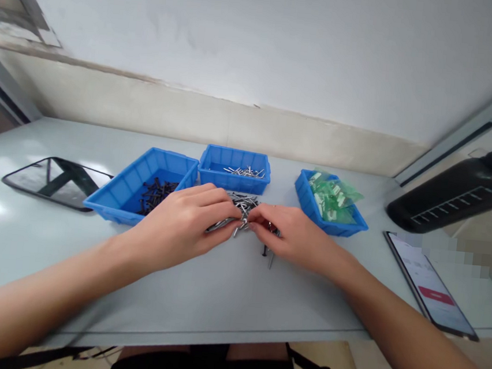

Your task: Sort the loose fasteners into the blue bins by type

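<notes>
A loose pile of silver screws lies on the grey table, partly covered by my fingers. My left hand reaches into the pile from the left, thumb and fingertips pinched together. From the other side my right hand does the same, its fingertips close to those of my left. Whatever either pinch holds is too small and too hidden to name. Under my right hand a black screw and a silver screw stick out toward me.
A blue bin holds black screws; the blue bin behind the pile holds thin silver pieces. Green packets fill the right blue bin. A dark-framed tablet-like object, a lit phone and a black bottle flank them.
</notes>
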A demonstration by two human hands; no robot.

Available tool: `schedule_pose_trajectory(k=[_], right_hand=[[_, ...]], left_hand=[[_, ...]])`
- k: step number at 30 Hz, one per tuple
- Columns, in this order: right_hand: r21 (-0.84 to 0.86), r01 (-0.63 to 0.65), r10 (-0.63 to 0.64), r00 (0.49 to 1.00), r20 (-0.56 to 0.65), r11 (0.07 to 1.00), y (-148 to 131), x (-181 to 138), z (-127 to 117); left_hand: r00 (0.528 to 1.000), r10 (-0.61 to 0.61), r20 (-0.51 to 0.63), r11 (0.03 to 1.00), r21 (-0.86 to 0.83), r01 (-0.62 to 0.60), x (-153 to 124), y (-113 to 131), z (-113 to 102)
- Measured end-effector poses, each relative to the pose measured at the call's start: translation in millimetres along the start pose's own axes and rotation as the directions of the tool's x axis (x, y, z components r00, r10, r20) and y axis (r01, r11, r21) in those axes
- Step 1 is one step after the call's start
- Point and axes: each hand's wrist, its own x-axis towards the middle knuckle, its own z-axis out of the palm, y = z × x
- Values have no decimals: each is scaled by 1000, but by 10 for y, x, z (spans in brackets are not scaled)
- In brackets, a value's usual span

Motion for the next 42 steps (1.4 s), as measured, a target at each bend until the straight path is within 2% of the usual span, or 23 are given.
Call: schedule_pose_trajectory(k=[6, 11, 18, 23, 30, 37, 42], right_hand=[[-57, 11, -15, 997, -76, 998, 17, -4, -3], [-61, 107, -116, 979, -169, 992, -19, -23, -14], [-208, 313, -359, 903, -236, 927, -36, -34, 16], [-275, 399, -463, 855, -232, 875, -9, -27, 44], [-286, 348, -425, 861, -279, 893, -26, -26, 14], [-288, 330, -407, 871, -275, 899, -22, -8, 15], [-273, 416, -484, 834, -266, 867, -15, -23, 30]], left_hand=[[998, -22, 67, 998, 58, 19, -16, -34, 26], [994, -50, 95, 996, 75, 43, -18, -36, 33], [990, -18, 143, 999, 39, 12, 10, 12, 23], [986, 2, 168, 1000, 13, -4, 12, 26, 20], [995, -7, 103, 1000, -8, 8, 4, 23, 1], [996, -40, 80, 998, -39, 43, 16, 18, 13], [990, -3, 138, 1000, -26, 7, 8, 31, 17]])
